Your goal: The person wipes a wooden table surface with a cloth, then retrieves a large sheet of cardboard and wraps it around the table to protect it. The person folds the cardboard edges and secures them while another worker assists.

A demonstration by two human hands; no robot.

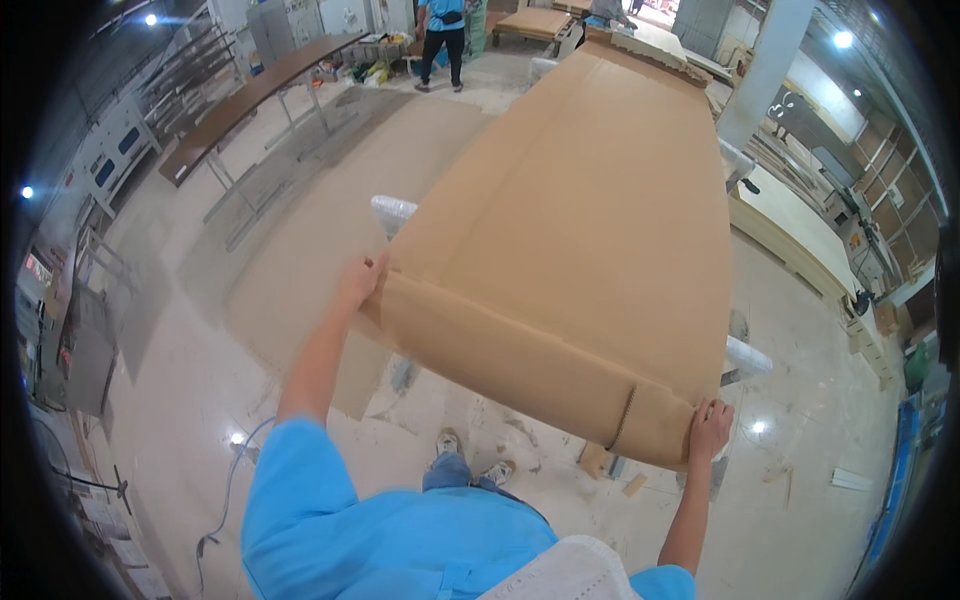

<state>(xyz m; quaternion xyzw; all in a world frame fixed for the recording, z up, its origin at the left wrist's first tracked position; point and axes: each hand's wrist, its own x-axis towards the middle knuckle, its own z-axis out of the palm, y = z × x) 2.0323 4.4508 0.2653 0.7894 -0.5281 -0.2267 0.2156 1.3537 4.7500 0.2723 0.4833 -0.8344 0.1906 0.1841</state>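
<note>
A long sheet of brown cardboard (590, 200) lies stretched out before me, wrapped over a flat, panel-like shape. Its near end forms a folded flap (520, 360) with a crease across it and a short ragged, corrugated slit towards the right. At the flap's left corner my left hand (365, 281) is closed on the cardboard edge. My right hand (711, 428) grips the right corner, its fingers bent over the edge. What lies under the cardboard is hidden.
Plastic-wrapped support bars (392, 212) stick out beneath the cardboard on both sides. A dark brown board (270, 90) rests on stands at the far left, near a standing person (441, 40). Pale stacked panels (795, 230) and a pillar (768, 75) are at right. A hose (228, 480) crosses the floor.
</note>
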